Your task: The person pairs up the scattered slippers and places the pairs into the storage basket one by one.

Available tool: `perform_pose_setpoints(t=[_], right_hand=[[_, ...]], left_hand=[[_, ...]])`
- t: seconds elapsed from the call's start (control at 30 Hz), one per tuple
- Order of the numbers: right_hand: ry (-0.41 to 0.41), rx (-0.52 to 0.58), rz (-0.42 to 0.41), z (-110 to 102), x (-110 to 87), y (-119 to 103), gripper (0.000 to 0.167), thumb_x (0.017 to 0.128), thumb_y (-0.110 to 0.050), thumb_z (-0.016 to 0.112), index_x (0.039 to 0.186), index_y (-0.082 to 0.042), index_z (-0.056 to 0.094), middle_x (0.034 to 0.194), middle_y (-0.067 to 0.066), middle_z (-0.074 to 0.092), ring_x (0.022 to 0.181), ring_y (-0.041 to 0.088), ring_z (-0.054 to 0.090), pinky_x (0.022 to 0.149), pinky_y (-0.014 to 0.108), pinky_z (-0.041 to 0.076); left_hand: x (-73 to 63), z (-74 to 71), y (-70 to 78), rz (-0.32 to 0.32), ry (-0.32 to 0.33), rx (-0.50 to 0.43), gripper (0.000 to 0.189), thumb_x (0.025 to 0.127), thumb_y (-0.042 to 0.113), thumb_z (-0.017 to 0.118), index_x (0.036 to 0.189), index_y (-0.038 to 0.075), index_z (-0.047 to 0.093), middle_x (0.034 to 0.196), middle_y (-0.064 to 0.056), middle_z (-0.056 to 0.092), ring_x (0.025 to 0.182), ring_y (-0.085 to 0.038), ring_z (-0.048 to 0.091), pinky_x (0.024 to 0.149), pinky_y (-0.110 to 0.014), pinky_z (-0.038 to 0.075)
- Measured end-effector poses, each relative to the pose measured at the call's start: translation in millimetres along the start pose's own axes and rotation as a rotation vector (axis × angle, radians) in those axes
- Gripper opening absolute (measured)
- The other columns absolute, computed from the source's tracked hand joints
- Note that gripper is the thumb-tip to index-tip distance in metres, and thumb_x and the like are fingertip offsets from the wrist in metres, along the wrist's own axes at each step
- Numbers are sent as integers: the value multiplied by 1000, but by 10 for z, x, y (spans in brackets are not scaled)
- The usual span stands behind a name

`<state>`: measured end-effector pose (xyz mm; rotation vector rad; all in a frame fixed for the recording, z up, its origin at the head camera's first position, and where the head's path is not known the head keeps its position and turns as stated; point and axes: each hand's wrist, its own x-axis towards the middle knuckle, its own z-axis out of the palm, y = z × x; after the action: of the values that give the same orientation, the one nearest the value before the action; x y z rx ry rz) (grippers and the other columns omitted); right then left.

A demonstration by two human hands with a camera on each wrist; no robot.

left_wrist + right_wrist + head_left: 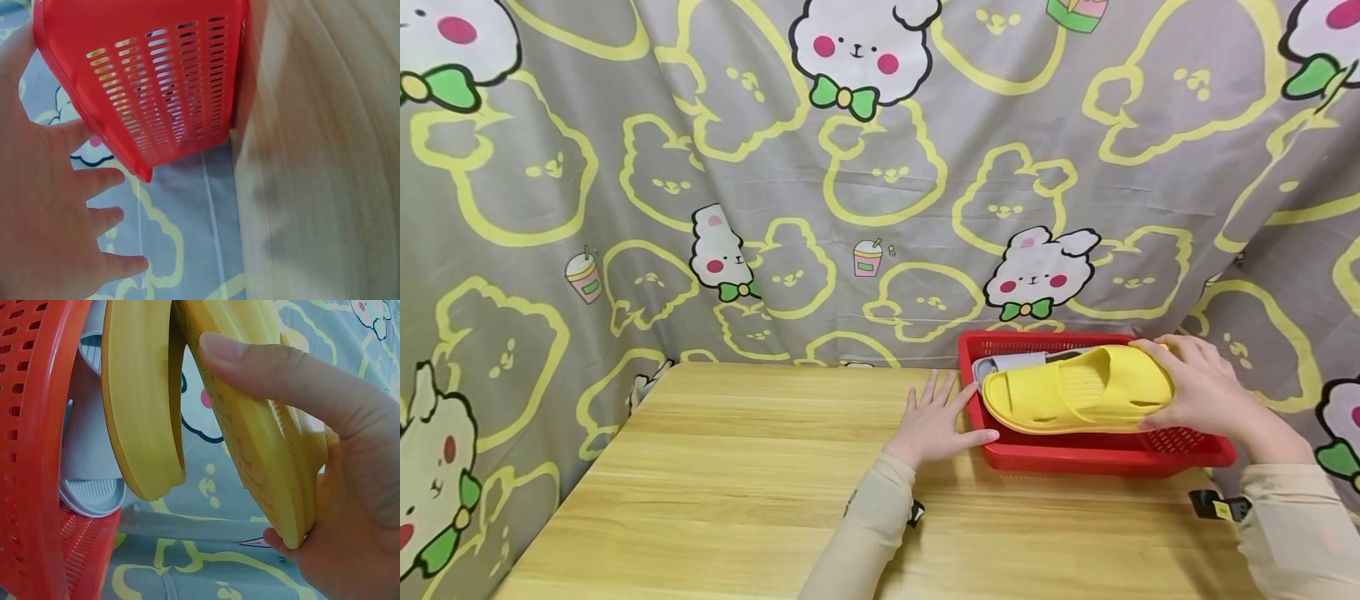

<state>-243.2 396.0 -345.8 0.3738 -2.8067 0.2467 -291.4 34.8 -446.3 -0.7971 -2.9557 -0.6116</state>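
Observation:
My right hand (1210, 396) grips the right end of a pair of yellow slippers (1037, 392), held over the red basket (1097, 462). In the right wrist view the thumb (269, 362) presses on the yellow surface, and a gap shows between two yellow parts. My left hand (925, 429) is at the basket's left side, its fingers spread and its thumb at the rim. The left wrist view shows the slotted red wall beside that hand. Inside the basket lies a grey slipper (90, 444), partly hidden behind the yellow slippers in the head view.
The basket stands on a wooden table (737, 467), near its back right edge. A grey curtain (775, 183) with yellow outlines and white cartoon animals hangs behind the table and along both sides. Black straps show at both wrists.

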Motion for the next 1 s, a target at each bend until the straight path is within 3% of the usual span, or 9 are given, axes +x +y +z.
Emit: perform_pose_setpoints(t=[0.33,1.0], right_hand=[[-23,-1,-10,68,4,-12,115,45,-39,96,141,-6,39,129,29,35,120,54,24,87,68,26],[-137,1,17,193,0,4,118,45,-46,94,143,-12,36,132,31,33,123,53,20,88,71,27]], left_hand=[[7,16,-5,-18,-16,-26,85,81,83,40,153,48,12,165,-3,14,154,-29,-2,118,-66,9],[5,37,-21,-24,-4,-47,85,81,81,45,153,43,20,165,-3,16,154,-31,1,118,-66,9]])
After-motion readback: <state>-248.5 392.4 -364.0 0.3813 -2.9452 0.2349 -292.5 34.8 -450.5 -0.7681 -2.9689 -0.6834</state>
